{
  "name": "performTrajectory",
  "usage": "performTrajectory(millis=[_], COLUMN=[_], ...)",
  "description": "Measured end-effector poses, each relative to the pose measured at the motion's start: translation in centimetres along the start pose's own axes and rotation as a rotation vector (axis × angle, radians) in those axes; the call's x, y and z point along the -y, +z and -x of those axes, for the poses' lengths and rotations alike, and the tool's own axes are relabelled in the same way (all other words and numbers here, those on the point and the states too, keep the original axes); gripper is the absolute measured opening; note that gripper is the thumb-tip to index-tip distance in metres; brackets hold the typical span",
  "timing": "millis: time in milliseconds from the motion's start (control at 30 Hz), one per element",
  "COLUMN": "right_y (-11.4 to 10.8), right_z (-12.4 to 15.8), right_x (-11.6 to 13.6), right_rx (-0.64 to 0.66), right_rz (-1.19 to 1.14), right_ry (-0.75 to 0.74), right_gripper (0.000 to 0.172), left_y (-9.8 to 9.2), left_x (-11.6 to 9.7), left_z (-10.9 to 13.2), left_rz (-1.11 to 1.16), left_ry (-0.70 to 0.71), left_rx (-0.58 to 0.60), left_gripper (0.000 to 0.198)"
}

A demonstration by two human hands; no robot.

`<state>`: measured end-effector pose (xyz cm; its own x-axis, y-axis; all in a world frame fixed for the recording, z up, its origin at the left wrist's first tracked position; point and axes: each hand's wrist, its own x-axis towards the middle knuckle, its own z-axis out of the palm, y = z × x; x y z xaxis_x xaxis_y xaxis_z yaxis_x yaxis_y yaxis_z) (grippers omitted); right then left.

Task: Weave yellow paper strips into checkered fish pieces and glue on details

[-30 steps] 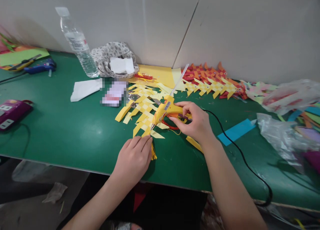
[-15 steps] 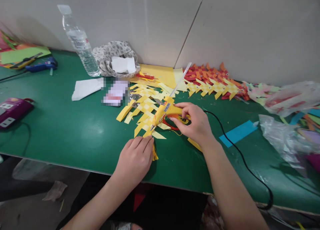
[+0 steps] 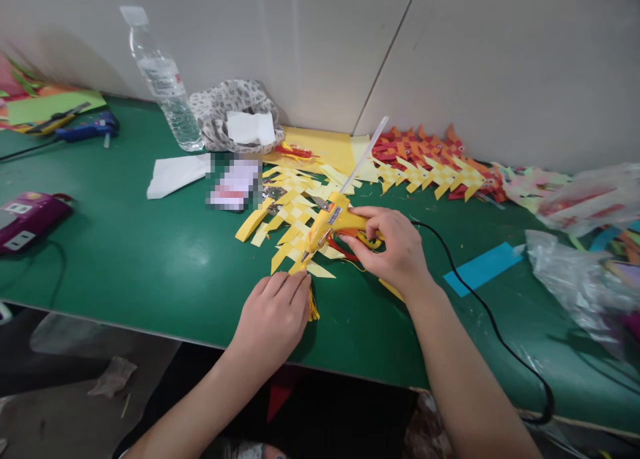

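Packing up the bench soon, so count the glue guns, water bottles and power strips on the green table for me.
Glue guns: 2, the yellow glue gun in the right hand and the blue glue gun at far left.
Water bottles: 1, the clear bottle.
Power strips: 1, the purple power strip.
Total: 4.

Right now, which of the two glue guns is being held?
The yellow glue gun, gripped by the right hand, nozzle down on the yellow woven paper. The blue glue gun lies unheld on the far left.
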<state>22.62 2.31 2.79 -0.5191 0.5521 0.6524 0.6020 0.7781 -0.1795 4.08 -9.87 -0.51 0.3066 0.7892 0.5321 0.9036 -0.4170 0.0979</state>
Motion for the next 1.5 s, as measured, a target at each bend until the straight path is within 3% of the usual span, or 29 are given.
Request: performTrajectory(millis=[1167, 1500], right_y=[-0.19, -0.25], right_z=[0.16, -0.09], right_x=[-0.33, 0.01], right_rx=[-0.095, -0.07], right_rz=[0.044, 0.049], right_ry=[-0.024, -0.102], right_gripper=[0.031, 0.031], left_y=[-0.08, -0.08], left_x=[-0.1, -0.11], left_z=[0.22, 0.01], left_rz=[-0.025, -0.02], left_ry=[0.0, -0.015], left_rx=[0.007, 0.008], left_gripper=[0.026, 0.025])
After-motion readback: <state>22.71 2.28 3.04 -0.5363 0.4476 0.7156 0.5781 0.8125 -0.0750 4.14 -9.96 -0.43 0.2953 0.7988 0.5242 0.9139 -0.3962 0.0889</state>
